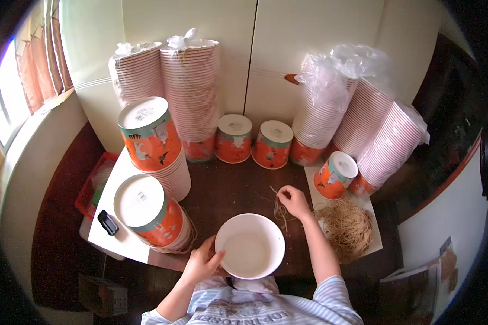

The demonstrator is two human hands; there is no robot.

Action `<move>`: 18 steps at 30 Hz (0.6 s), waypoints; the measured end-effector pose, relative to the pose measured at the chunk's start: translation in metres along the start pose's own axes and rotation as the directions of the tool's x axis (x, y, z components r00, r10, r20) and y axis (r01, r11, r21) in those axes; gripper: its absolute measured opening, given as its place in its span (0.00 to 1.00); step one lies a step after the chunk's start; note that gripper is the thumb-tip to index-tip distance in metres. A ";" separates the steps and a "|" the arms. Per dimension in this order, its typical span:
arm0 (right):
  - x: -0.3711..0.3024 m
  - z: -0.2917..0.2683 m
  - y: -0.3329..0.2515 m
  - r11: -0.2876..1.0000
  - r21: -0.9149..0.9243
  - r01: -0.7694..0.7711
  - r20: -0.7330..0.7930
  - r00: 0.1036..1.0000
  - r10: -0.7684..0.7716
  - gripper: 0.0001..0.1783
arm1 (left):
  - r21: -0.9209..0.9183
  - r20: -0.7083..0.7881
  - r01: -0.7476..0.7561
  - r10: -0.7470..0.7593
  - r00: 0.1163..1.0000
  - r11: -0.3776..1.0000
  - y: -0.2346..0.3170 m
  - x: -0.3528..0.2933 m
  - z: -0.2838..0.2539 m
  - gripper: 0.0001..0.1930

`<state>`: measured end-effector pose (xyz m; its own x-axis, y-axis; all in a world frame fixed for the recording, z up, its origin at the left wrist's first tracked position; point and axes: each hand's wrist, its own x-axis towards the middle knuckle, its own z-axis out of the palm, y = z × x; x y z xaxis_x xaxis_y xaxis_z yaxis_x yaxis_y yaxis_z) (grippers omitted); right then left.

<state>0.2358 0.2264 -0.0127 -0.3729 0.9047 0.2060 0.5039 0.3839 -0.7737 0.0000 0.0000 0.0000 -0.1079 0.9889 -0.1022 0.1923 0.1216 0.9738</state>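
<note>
One bare left hand (201, 261) grips a round, white-lined paper bucket (249, 245), open side up, at the near edge of the dark brown tabletop (219, 187); the right hand (294, 202) pinches thin tan strands (280, 213) (a tangled fibre heap (350, 227) lies toward the near right corner).

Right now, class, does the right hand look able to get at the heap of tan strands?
Probably yes: the heap of tan strands lies close beside the right forearm, its top largely uncovered. The right hand pinches some thin strands, though, so it may need to release them.
</note>
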 end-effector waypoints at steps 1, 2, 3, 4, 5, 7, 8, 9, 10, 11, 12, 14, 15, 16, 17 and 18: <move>-0.001 -0.005 -0.004 0.998 0.049 0.036 -0.004 0.999 -0.036 0.04 | -0.012 -0.011 -0.002 0.002 1.000 1.000 0.002 0.000 0.001 0.25; -0.002 -0.007 -0.006 0.986 0.166 0.030 0.008 0.999 -0.031 0.04 | -0.023 -0.022 -0.003 0.003 1.000 1.000 0.004 0.000 0.002 0.24; -0.002 -0.009 -0.012 0.943 0.331 0.027 0.021 0.999 -0.036 0.04 | -0.024 -0.020 -0.003 0.002 1.000 1.000 0.007 0.000 0.002 0.24; -0.002 -0.010 -0.017 0.873 0.487 0.021 0.034 0.998 -0.043 0.03 | 0.010 -0.018 0.000 0.000 1.000 1.000 0.011 0.001 0.002 0.24; -0.002 -0.014 -0.017 0.822 0.569 0.006 0.092 0.993 -0.071 0.03 | 0.044 -0.017 0.003 -0.002 1.000 0.999 0.013 0.001 0.002 0.23; -0.001 -0.020 -0.032 0.684 0.727 -0.064 0.123 0.992 -0.038 0.03 | 0.094 -0.050 -0.057 0.062 0.997 0.994 0.006 0.010 0.003 0.22; -0.003 -0.024 -0.042 0.606 0.789 -0.103 0.129 0.992 0.001 0.03 | 0.147 -0.068 -0.111 0.122 0.990 0.983 0.004 0.012 0.003 0.21; -0.003 -0.028 -0.049 0.519 0.850 -0.084 0.106 0.994 -0.014 0.02 | 0.145 -0.073 -0.102 0.113 0.991 0.984 0.004 0.014 0.002 0.21; -0.002 -0.033 -0.055 0.528 0.848 -0.053 0.076 0.997 -0.023 0.01 | 0.159 -0.075 -0.066 0.079 0.994 0.985 0.008 0.017 0.002 0.21; -0.004 -0.038 -0.071 0.571 0.820 -0.034 0.047 0.999 -0.009 0.02 | 0.173 -0.076 -0.027 0.041 0.996 0.984 0.011 0.019 0.002 0.20; -0.007 -0.040 -0.085 0.625 0.780 0.006 0.078 0.991 -0.107 0.02 | 0.121 -0.113 -0.111 0.125 0.986 0.986 0.007 0.020 0.004 0.19; -0.018 -0.036 -0.110 0.712 0.702 0.016 0.203 0.954 -0.221 0.06 | 0.180 -0.110 -0.123 0.145 0.983 0.976 0.005 0.021 0.000 0.20; -0.025 -0.030 -0.121 0.762 0.647 -0.019 0.307 0.921 -0.238 0.09 | 0.236 -0.097 -0.149 0.176 0.980 0.960 0.004 0.019 -0.001 0.21; -0.032 -0.023 -0.130 0.828 0.560 -0.026 0.389 0.891 -0.235 0.10 | 0.238 -0.101 -0.136 0.164 0.981 0.962 0.002 0.016 -0.002 0.21; -0.036 -0.012 -0.131 0.887 0.460 0.052 0.428 0.862 -0.272 0.08 | 0.108 -0.059 -0.118 0.125 0.990 0.987 0.001 0.014 -0.002 0.22; -0.040 -0.008 -0.138 0.934 0.329 0.138 0.474 0.831 -0.290 0.07 | -0.026 -0.004 -0.098 0.098 0.995 0.995 0.001 0.012 -0.002 0.24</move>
<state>0.1876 0.1383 0.0912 -0.8258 0.5528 0.1116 0.1626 0.4228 -0.8915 -0.0028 0.0121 -0.0004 -0.0922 0.9957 -0.0059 0.1770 0.0222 0.9840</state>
